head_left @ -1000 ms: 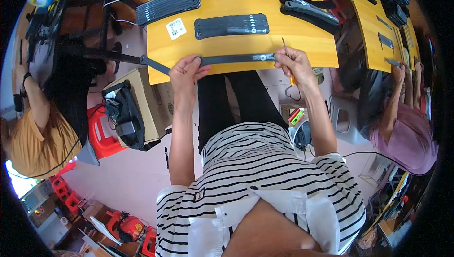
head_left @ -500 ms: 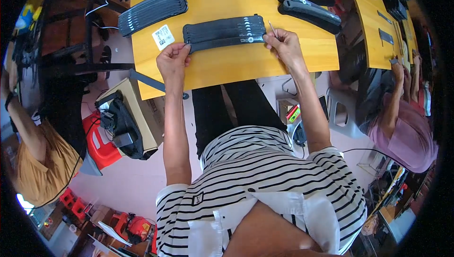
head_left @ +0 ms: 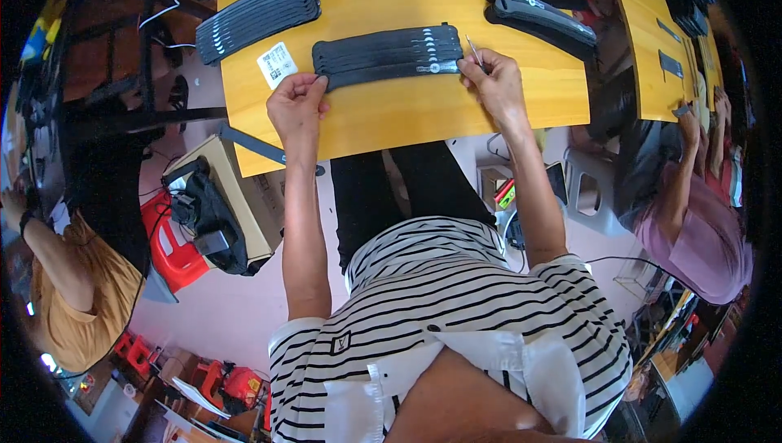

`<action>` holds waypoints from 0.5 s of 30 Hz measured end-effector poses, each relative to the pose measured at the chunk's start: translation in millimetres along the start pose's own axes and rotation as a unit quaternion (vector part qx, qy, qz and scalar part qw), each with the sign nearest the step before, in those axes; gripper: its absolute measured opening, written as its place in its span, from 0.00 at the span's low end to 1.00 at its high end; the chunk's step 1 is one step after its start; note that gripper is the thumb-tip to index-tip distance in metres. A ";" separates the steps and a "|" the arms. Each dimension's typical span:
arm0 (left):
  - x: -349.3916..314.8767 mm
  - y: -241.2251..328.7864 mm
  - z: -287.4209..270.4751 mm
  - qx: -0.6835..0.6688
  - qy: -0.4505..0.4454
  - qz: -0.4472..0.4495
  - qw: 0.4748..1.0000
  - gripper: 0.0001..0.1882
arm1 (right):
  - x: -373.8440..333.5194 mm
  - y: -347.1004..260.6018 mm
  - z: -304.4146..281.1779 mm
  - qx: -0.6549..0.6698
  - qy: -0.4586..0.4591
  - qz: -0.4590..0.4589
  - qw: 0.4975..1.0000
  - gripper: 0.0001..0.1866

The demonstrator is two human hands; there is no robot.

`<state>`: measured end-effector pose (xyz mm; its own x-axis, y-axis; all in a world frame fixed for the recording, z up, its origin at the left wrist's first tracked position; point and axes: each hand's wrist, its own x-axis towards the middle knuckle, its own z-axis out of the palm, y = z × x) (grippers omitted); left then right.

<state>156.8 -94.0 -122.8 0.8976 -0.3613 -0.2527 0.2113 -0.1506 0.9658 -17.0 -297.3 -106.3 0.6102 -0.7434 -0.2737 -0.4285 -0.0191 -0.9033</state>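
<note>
A row of flat black fabric straps (head_left: 371,56) lies side by side on the yellow table in front of me, with pale print near the right ends. My left hand (head_left: 300,105) pinches the rounded left end of the nearest strap between thumb and fingers. At that strap's right end, the fingertips of my right hand (head_left: 498,84) are closed on or against its tip. A thin pointed metal tool (head_left: 474,53), perhaps small scissors, sticks up from the same hand; its handle is mostly hidden by the fingers.
A white printed label (head_left: 277,65) lies left of the straps. Another strap row (head_left: 259,17) sits behind it, and more bundled straps (head_left: 542,19) rest at the right. Below the table's left edge stands an open cardboard box (head_left: 236,198). People work on both sides.
The nearest strap now lies closer and more evenly along the others. Both hands stay at its ends, and the view has shifted slightly.
</note>
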 end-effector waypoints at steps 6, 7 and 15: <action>0.8 0.1 -0.2 0.031 0.012 -0.007 0.999 0.05 | 1.0 0.4 2.1 -0.024 0.015 -0.015 0.999 0.07; -0.1 2.3 1.3 0.049 0.021 -0.008 0.999 0.05 | 0.3 -1.2 2.5 -0.036 0.021 -0.018 0.999 0.07; -4.1 7.6 6.1 0.013 0.023 -0.018 0.999 0.05 | -0.8 -3.1 2.4 -0.034 0.055 -0.030 0.997 0.09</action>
<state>152.3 -99.3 -114.8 0.9068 -0.3120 -0.2835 0.2338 -0.1875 0.9540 -14.5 -295.0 -104.1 0.5606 -0.8088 -0.1778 -0.4398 -0.1089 -0.8915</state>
